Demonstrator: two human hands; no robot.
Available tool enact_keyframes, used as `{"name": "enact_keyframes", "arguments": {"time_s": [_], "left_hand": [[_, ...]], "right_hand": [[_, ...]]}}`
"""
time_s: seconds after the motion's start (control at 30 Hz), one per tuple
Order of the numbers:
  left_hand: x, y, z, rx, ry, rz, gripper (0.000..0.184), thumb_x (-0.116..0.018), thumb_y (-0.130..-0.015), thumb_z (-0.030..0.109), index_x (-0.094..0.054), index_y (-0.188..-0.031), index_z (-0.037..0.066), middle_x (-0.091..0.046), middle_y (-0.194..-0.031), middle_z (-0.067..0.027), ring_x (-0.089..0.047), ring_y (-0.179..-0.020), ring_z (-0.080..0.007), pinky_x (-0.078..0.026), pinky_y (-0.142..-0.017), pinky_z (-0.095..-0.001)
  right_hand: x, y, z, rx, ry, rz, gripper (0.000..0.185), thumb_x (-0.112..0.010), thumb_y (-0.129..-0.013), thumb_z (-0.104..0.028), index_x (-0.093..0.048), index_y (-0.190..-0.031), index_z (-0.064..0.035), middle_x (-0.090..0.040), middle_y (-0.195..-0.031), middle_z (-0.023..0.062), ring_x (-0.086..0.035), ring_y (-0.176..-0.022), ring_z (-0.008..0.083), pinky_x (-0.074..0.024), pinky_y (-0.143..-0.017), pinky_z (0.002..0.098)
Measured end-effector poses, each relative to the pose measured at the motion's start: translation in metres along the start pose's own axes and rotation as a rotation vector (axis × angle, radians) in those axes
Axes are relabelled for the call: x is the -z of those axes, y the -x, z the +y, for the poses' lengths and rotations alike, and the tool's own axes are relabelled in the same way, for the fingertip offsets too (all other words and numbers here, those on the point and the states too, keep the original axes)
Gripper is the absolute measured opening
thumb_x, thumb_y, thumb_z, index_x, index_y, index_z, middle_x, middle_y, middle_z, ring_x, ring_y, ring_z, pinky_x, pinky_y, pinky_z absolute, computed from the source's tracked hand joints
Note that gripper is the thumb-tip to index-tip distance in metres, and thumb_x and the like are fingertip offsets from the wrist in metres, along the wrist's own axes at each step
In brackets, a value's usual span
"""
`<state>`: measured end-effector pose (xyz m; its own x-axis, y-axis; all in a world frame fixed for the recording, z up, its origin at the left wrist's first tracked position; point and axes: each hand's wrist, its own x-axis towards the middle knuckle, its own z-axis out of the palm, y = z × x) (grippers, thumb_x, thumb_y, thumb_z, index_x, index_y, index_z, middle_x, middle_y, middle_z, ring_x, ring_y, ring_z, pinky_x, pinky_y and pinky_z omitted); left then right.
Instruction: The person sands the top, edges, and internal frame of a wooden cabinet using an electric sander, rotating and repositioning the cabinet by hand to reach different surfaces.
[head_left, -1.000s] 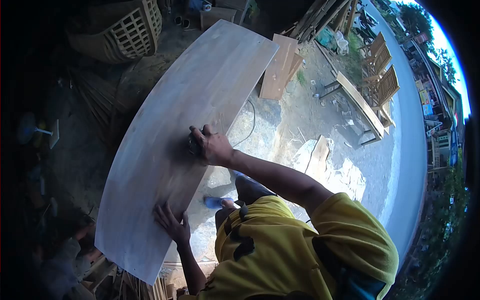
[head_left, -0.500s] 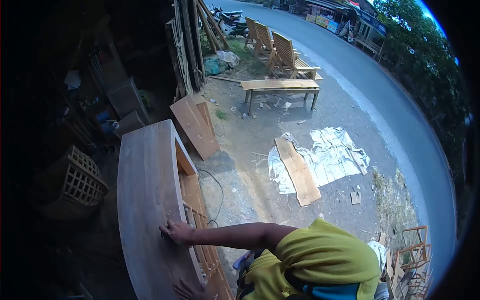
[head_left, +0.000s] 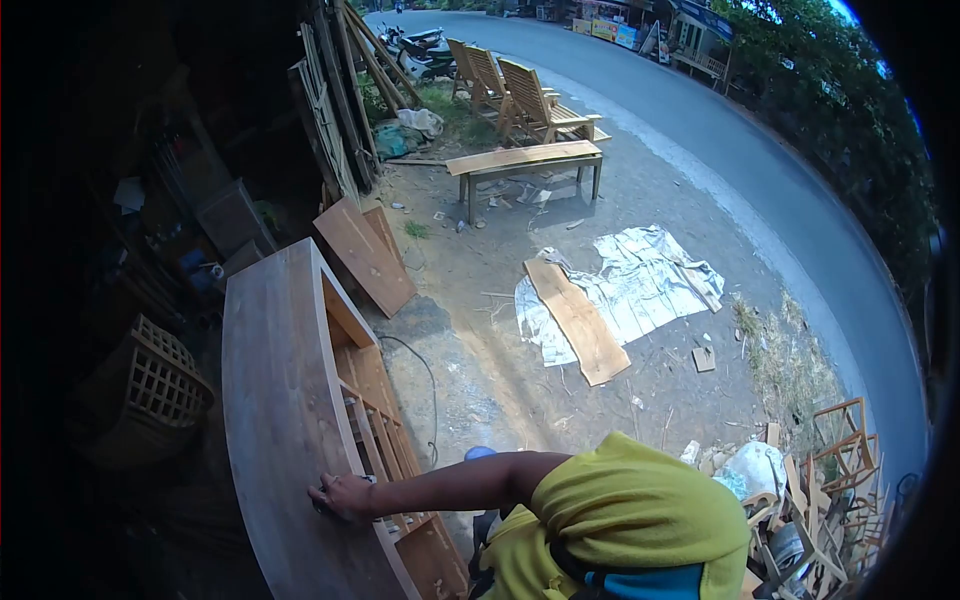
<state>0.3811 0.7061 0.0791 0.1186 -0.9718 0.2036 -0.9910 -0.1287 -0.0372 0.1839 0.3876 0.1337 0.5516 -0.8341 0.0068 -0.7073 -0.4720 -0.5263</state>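
My right hand (head_left: 343, 497) presses down on the broad wooden top (head_left: 275, 390) of a cabinet-like piece of furniture, near its front edge. The fingers are curled round a small dark thing (head_left: 318, 504) that lies against the wood; its kind is too hidden to tell. Beneath the top, the open front shows a wooden frame with slats (head_left: 380, 435) and compartments. My right arm, in a yellow sleeve, reaches across from the right. My left hand is out of sight.
Brown boards (head_left: 365, 258) lean beyond the cabinet, near a dark cable (head_left: 430, 375). A plank (head_left: 580, 325) lies on a white sheet (head_left: 655, 280). Farther off stand a bench (head_left: 525, 160) and wooden chairs (head_left: 530, 100). Scrap wood (head_left: 800, 520) is piled at right; a woven basket (head_left: 160, 375) stands left.
My right hand has slid slightly toward the lower left over the top, still gripping the dark thing. My left hand, earlier resting on the top, has left the view. The camera has shifted.
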Motion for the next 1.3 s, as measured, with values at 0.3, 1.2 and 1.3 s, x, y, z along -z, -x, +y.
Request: {"name": "enact_keyframes", "arguments": {"time_s": [0.3,1.2,1.3], "left_hand": [[-0.013,0.011,-0.041,-0.084,0.027,0.021,0.106,-0.064,-0.088,0.083,-0.042,-0.169,0.018,-0.036,-0.173,-0.0225,-0.038,-0.158,-0.0465,-0.033,-0.124,-0.0658],[-0.059,0.024,-0.015,0.328,-0.072,-0.135,0.084,-0.065,-0.102,0.05,-0.036,-0.172,0.013,-0.03,-0.177,-0.0253,-0.028,-0.164,-0.0456,-0.025,-0.132,-0.0617],[-0.068,-0.007,0.029,0.43,-0.01,-0.092,0.074,-0.056,-0.11,0.051,-0.037,-0.172,0.014,-0.031,-0.177,-0.0227,-0.03,-0.163,-0.0453,-0.027,-0.131,-0.0614]], "right_hand": [[-0.112,0.065,-0.109,0.06,-0.031,0.079,0.082,-0.077,-0.085,-0.029,-0.042,-0.153,0.0022,-0.057,-0.122,0.0288,-0.072,-0.098,0.0419,-0.06,-0.082,0.0504],[0.043,-0.038,0.087,-0.242,-0.002,0.121,0.094,-0.078,-0.087,-0.025,-0.032,-0.168,-0.0103,-0.058,-0.133,0.0313,-0.073,-0.111,0.0488,-0.0616,-0.093,0.0526],[0.053,-0.059,0.125,-0.203,-0.014,0.118,0.097,-0.084,-0.083,-0.026,-0.034,-0.165,-0.0095,-0.058,-0.13,0.031,-0.072,-0.112,0.0482,-0.0616,-0.093,0.0534]]}}
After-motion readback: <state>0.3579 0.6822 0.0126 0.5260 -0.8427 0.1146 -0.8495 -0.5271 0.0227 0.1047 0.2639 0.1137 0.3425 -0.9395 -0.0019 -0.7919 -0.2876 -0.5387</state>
